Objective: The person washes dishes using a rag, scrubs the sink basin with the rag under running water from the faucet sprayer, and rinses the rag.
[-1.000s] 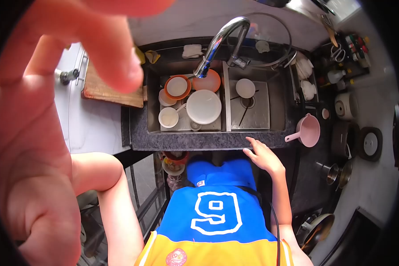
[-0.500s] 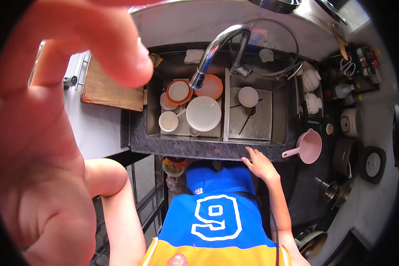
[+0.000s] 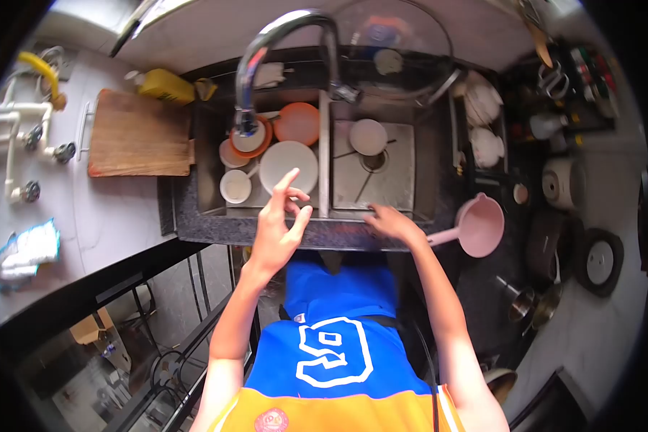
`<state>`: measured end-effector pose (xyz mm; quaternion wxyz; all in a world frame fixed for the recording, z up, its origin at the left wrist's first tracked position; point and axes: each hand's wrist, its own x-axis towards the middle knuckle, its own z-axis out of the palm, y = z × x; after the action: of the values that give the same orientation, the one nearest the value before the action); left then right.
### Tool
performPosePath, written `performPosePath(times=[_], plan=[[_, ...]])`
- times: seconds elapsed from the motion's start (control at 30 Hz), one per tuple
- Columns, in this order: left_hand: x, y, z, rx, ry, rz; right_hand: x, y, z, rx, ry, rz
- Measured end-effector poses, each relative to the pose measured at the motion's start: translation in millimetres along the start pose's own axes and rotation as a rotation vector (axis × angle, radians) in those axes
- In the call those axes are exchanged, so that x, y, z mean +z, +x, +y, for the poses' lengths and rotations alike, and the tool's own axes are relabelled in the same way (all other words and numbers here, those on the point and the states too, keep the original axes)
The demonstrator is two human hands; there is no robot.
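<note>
My left hand (image 3: 279, 222) is over the front edge of the left basin, fingers apart and holding nothing, its fingertips overlapping the view of a large white bowl (image 3: 289, 164). Around that bowl sit an orange bowl (image 3: 297, 123), a white cup with a handle (image 3: 235, 186) and a small white bowl stacked in an orange one. Over the counter edge before the right basin is my right hand (image 3: 392, 222), slightly blurred, its fingers bent downward and partly hidden. A white bowl (image 3: 368, 137) and two dark chopsticks (image 3: 363, 186) lie in the right basin (image 3: 403, 173).
The chrome faucet (image 3: 246, 79) arches over the left basin. A wooden cutting board (image 3: 137, 135) and a yellow bottle (image 3: 165, 86) are at the left. On the right are a pink ladle-like strainer (image 3: 481, 225), stacked white bowls (image 3: 487, 147) and metal pots (image 3: 518, 302).
My left hand has moved from close before the camera down to the left basin's front edge. My right hand has shifted slightly toward the right basin, and the view has turned.
</note>
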<state>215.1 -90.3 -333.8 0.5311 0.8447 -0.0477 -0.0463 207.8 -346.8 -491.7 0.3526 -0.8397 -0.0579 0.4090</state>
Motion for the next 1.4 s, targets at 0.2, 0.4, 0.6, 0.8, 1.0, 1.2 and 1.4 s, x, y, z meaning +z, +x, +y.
performPosePath(times=[0.2,0.4,0.6,0.8,1.0,1.2,1.4], plan=[[114.6,33.0,-141.0,-0.236,-0.032,-0.225,-10.2,110.1,58.4,0.318,0.483,0.001],[212.6,89.7,-254.0,-0.267,0.252,-0.251,31.2,196.6,131.5,0.426,0.386,0.605],[264.8,134.1,-329.0,-0.2,0.707,-0.229,62.8,238.3,149.5,0.535,0.311,0.639],[290.8,154.0,-340.5,-0.286,0.949,-0.236,59.9,248.3,146.0,0.723,0.447,0.505],[308.4,136.9,-351.0,-0.259,0.994,-0.377,56.6,247.0,146.3,0.68,0.19,0.482],[300.4,112.6,-307.3,-0.532,0.318,-0.635,61.9,231.7,158.4,0.639,0.433,0.637],[265.6,60.0,-231.8,-0.14,0.258,-0.352,40.7,167.3,116.0,0.422,0.814,0.821]])
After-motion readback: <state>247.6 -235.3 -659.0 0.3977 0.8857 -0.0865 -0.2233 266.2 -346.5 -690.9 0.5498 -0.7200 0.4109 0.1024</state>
